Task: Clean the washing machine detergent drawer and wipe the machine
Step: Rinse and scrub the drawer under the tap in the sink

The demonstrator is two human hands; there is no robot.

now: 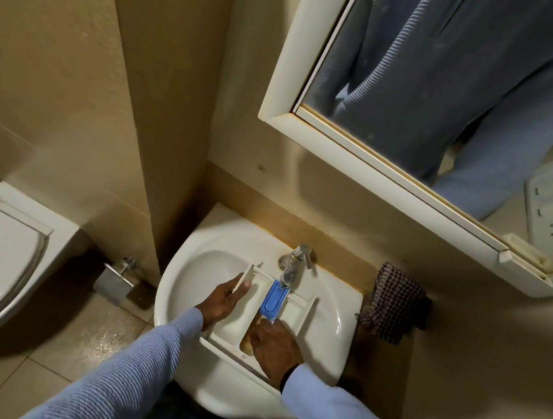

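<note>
Fingers (244, 286) of left hand (223, 301) grip detergent drawer (236, 323), lengthwise toward tap (297, 258); right hand (274, 350) reaches inside, grasp unclear.

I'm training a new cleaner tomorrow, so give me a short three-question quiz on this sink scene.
1. True or false: the white plastic detergent drawer is in the white ceramic sink.
2. What sits directly under the chrome tap? A) the drawer's blue plastic insert B) a sponge C) a cup
3. Name the hand gripping the drawer's left wall.

Key: 1 true; 2 A; 3 the left hand.
</note>
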